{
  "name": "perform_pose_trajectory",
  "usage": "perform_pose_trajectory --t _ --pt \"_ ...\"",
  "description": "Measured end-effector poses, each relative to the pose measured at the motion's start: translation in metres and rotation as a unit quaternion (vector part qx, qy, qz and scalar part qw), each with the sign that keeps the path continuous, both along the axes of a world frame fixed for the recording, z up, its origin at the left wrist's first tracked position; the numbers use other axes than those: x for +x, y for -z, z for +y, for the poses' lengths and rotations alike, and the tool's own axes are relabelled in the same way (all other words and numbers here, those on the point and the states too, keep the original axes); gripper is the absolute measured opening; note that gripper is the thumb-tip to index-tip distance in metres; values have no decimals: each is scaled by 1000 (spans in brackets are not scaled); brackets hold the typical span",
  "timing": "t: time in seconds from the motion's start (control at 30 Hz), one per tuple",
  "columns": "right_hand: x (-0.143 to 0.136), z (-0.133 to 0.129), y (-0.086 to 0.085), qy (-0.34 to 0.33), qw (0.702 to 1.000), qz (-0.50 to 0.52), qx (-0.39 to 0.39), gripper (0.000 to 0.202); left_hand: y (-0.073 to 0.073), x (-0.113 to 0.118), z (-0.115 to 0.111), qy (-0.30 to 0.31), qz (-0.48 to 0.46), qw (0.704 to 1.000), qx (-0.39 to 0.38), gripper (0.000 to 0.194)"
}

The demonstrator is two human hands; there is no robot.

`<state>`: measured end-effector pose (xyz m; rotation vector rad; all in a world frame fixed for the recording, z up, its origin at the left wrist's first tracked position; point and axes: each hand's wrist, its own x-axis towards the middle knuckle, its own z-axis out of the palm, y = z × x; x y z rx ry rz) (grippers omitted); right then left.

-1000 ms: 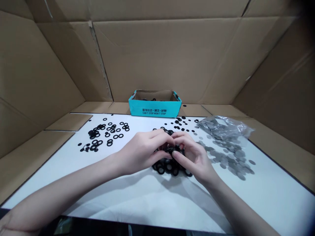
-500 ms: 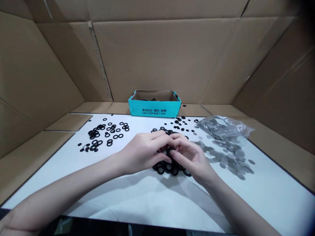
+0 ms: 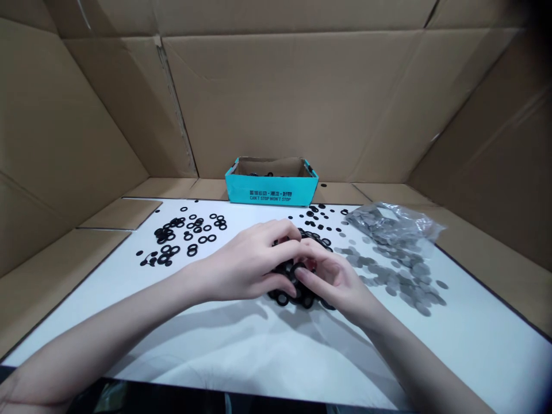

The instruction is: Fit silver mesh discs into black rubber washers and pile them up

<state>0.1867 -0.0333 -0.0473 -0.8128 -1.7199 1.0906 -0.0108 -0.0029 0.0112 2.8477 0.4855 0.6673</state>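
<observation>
In the head view both my hands meet above a pile of black rings (image 3: 282, 299), several with grey discs in their centres. My right hand (image 3: 336, 275) pinches a black ring (image 3: 297, 269) between thumb and fingers. From the left reaches my left hand (image 3: 254, 261), its fingers bent and its thumb apart from them. The left fingertips are close to the right fingers, and I see nothing held between them. Both hands cover much of the pile, and the inside of the pinched ring is partly hidden.
Loose black rings (image 3: 192, 249) lie on the white table (image 3: 259, 356) at left. Grey discs (image 3: 394, 279) and a clear plastic bag (image 3: 426, 227) of them lie at right. A turquoise box (image 3: 271, 190) holding black pieces stands at back, small black discs (image 3: 321, 227) nearby. Cardboard walls (image 3: 280, 98) surround everything.
My left hand has shifted slightly left, and its fingers have spread away from the ring. My right hand stays nearly in place with the ring.
</observation>
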Motion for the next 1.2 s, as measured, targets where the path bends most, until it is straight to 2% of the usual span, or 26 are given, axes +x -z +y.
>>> perform_pose_trajectory --t 0.13,0.27,0.37,0.53,0.67,0.8,0.97,1.07,1.2 --pt "0 1 1 6 1000 -7 7 19 7 3 1 -31 -17 998 54 9" --pt "-1 0 2 0 1000 -11 10 20 10 5 2 -46 -40 998 7 13" --pt "-2 -1 2 5 1000 -15 17 18 8 4 3 -30 -21 999 -5 20" --pt "-2 -1 2 21 998 -13 52 20 6 1 4 -2 26 997 73 19" --pt "-1 -1 2 10 999 -21 40 19 3 1 2 10 51 993 106 22" --pt "0 0 3 -25 999 -34 21 15 -3 -2 1 23 91 992 82 33" --pt "1 1 5 -26 1000 -4 9 9 1 -1 5 18 39 997 61 24" --pt "2 1 6 -28 999 -16 -5 14 4 0 5 8 26 997 79 6" --pt "2 2 6 -34 999 -35 -9 14 0 -1 3 28 62 996 48 23"
